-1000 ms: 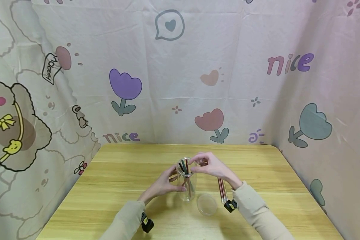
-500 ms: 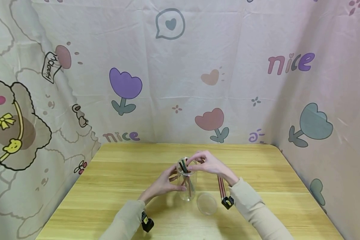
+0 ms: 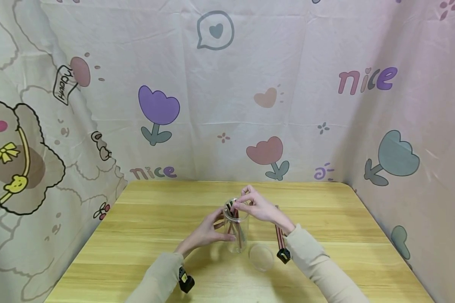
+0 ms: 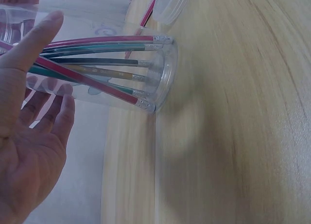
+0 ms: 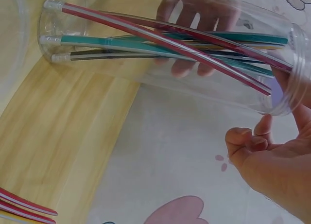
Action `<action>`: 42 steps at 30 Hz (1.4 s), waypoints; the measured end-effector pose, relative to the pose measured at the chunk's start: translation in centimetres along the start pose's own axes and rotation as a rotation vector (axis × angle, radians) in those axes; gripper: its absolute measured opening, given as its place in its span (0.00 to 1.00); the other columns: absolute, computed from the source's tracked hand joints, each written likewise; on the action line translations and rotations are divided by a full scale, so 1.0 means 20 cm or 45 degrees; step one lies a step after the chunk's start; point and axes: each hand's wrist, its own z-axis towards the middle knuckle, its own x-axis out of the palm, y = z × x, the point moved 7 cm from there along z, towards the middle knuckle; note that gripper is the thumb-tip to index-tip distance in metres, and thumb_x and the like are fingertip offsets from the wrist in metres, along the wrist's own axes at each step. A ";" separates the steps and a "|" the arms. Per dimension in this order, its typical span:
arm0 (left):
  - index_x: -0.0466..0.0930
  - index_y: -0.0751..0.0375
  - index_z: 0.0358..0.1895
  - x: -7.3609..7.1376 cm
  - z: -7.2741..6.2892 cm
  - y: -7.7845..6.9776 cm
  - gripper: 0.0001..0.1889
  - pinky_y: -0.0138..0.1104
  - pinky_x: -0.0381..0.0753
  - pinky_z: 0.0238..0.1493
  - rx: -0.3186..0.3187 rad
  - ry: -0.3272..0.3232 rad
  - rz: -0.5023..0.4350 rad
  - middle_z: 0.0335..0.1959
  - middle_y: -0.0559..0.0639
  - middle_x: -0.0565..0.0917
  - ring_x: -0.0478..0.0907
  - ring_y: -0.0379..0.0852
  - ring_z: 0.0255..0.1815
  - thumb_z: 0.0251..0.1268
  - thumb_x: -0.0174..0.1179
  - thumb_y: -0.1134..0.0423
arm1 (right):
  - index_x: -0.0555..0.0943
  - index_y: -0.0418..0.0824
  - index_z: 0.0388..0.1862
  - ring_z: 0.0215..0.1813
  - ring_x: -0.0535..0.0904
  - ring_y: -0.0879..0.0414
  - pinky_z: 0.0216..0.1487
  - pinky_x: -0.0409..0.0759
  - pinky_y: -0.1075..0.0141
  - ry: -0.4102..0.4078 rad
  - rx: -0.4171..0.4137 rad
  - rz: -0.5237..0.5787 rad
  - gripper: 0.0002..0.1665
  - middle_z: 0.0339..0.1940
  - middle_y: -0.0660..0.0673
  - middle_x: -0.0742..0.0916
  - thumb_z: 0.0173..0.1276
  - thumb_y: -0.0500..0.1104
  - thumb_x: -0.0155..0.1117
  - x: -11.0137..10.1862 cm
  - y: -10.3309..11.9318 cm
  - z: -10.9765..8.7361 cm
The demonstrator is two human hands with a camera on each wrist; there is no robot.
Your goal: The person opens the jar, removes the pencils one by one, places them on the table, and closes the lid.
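A clear plastic jar (image 3: 242, 243) stands upright on the table with several colored pencils (image 4: 92, 40) leaning inside, eraser ends down. My left hand (image 3: 206, 232) holds its side, thumb on the near face and fingers round the other. Over the mouth, my right hand (image 3: 260, 208) has thumb and index finger at the rim, pinching the upper end of a red pencil (image 5: 260, 55); its other fingers are curled outside the jar. The fingertips partly cover the pencil tops in the head view.
Right of the jar lies a round clear lid (image 3: 261, 257). Beyond it, a few loose pencils (image 3: 279, 235) lie on the wooden table (image 3: 155, 219), partly hidden by my right wrist and its camera. A printed curtain (image 3: 212, 105) hangs behind.
My right hand has moved a little left across the jar mouth, its fingertips now farther over the pencil tops. The left hand and jar stay in place.
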 end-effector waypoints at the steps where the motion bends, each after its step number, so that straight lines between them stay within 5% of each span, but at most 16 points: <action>1: 0.56 0.57 0.79 0.00 0.00 0.00 0.49 0.59 0.68 0.75 0.000 -0.001 0.002 0.70 0.63 0.73 0.69 0.67 0.72 0.55 0.75 0.63 | 0.89 0.34 0.39 0.45 0.63 0.56 0.45 0.69 0.69 -0.013 -0.017 -0.011 0.09 0.40 0.45 0.70 0.71 0.38 0.64 0.00 0.00 0.00; 8: 0.55 0.57 0.79 0.00 0.00 0.00 0.49 0.59 0.69 0.75 -0.001 0.002 0.006 0.72 0.63 0.71 0.68 0.67 0.73 0.56 0.75 0.63 | 0.89 0.34 0.35 0.47 0.65 0.55 0.50 0.67 0.68 -0.133 -0.199 -0.090 0.07 0.37 0.46 0.69 0.69 0.35 0.65 0.01 0.02 0.02; 23: 0.58 0.61 0.77 0.00 0.00 0.00 0.48 0.56 0.70 0.75 -0.025 -0.013 0.002 0.71 0.64 0.72 0.69 0.67 0.72 0.54 0.76 0.63 | 0.88 0.30 0.32 0.43 0.67 0.54 0.46 0.71 0.71 -0.397 -0.312 0.079 0.06 0.34 0.44 0.69 0.65 0.26 0.64 -0.01 -0.01 0.02; 30: 0.58 0.62 0.77 0.00 0.00 0.01 0.48 0.56 0.70 0.75 -0.035 -0.018 0.000 0.71 0.64 0.72 0.69 0.67 0.72 0.53 0.76 0.64 | 0.83 0.25 0.31 0.34 0.64 0.65 0.33 0.64 0.77 -0.538 -0.379 0.085 0.04 0.32 0.36 0.74 0.64 0.23 0.62 -0.05 0.02 0.00; 36: 0.59 0.62 0.76 0.00 0.00 0.01 0.48 0.54 0.70 0.76 -0.045 -0.027 -0.005 0.71 0.64 0.72 0.69 0.66 0.73 0.52 0.77 0.64 | 0.82 0.31 0.33 0.34 0.69 0.69 0.33 0.69 0.77 -0.573 -0.317 0.160 0.06 0.34 0.38 0.81 0.71 0.30 0.60 -0.07 0.04 -0.02; 42: 0.59 0.60 0.76 0.00 0.00 0.02 0.48 0.56 0.70 0.76 -0.063 -0.031 0.014 0.72 0.63 0.72 0.68 0.66 0.73 0.53 0.77 0.63 | 0.75 0.25 0.38 0.32 0.81 0.67 0.39 0.84 0.77 -0.519 -0.276 0.417 0.15 0.28 0.27 0.84 0.79 0.38 0.52 -0.08 0.05 -0.04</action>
